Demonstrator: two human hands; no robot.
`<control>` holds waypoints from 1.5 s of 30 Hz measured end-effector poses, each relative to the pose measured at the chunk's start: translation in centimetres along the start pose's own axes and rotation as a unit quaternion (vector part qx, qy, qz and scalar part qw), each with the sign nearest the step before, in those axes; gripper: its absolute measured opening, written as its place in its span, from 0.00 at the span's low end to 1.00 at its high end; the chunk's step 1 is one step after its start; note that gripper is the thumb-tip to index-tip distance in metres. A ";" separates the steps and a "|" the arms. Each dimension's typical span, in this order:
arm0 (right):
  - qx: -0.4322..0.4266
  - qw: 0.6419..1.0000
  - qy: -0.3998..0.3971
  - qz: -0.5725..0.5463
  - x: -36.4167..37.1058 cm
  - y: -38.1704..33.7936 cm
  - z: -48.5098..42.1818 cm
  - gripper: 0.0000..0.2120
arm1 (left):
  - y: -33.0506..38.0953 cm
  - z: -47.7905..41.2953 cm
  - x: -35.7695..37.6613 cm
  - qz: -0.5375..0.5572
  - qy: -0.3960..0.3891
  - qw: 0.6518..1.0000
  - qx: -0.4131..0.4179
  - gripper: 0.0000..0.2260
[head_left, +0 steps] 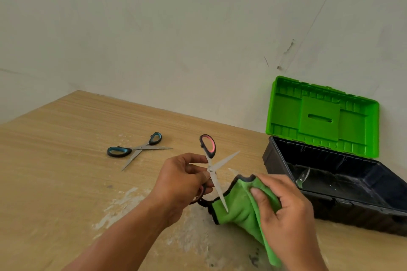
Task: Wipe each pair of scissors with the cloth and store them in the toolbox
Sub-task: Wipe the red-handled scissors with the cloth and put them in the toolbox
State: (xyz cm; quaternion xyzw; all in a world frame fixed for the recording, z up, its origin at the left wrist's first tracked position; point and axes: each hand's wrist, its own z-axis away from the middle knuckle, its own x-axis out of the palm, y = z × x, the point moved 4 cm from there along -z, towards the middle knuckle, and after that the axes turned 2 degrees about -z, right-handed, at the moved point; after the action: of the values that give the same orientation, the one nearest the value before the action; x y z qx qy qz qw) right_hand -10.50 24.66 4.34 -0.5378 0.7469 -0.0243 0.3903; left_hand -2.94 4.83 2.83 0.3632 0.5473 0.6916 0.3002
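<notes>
my left hand (180, 179) fingers pinching open red scissors (226, 159) above desk (66, 160), right hand (288, 211) fingers curled round cloth (240, 207) by lower blade, blue scissors (141, 147) open on desk, toolbox (352, 204) open at right

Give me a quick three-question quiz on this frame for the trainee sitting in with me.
1. True or false: the toolbox lid stands open.
2. Which hand holds the green cloth? A) left hand B) right hand C) neither
3. Fill in: the blue-handled scissors lie on the ___.

Key
1. True.
2. B. The left hand holds the red-handled scissors, blades apart.
3. table.
</notes>
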 end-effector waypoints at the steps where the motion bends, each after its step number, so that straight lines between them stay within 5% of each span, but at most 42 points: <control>1: -0.032 0.999 0.018 0.018 0.2 -0.5 0.2 0.11 | 0.0 0.0 0.1 -0.002 -0.001 1.000 0.003 0.12; 9: -0.029 0.985 0.155 0.071 -2.3 -0.2 -0.4 0.10 | 1.0 0.0 -0.7 0.032 0.011 0.999 0.023 0.12; 14: -0.075 0.994 0.016 -0.084 1.2 -2.6 0.7 0.11 | 0.1 0.7 0.8 0.027 -0.033 0.999 0.001 0.12; 19: -0.099 0.993 -0.059 -0.035 3.4 -2.5 0.3 0.20 | -0.5 0.9 1.4 0.009 -0.047 0.999 -0.008 0.10; 23: -0.123 0.986 -0.108 -0.010 3.4 -2.8 1.1 0.17 | -0.4 0.5 0.6 0.015 -0.015 1.000 -0.012 0.12; 28: -0.118 0.992 -0.045 -0.011 2.9 -2.9 0.2 0.18 | -0.4 1.0 1.7 0.038 -0.050 0.998 -0.016 0.10; 33: -0.120 0.986 -0.117 -0.002 3.0 -2.9 1.4 0.16 | -0.1 0.7 0.4 0.030 -0.013 0.999 -0.009 0.13; 37: -0.114 0.992 -0.042 -0.022 2.6 -2.9 0.1 0.13 | 0.0 1.2 1.7 0.045 -0.044 0.998 -0.012 0.11; 42: -0.116 0.985 -0.127 -0.006 2.7 -2.9 1.6 0.18 | 0.1 0.8 0.3 0.051 -0.013 0.999 -0.015 0.12; 45: -0.118 0.991 -0.066 -0.023 2.8 -2.6 0.3 0.17 | 0.0 0.8 1.1 0.032 -0.028 0.999 -0.013 0.12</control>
State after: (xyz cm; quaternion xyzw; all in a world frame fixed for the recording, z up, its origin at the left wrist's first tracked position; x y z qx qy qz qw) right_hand -8.61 21.39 3.71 -0.5975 0.7048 0.0902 0.3716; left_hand -2.83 6.14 3.14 0.3960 0.5180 0.6974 0.2975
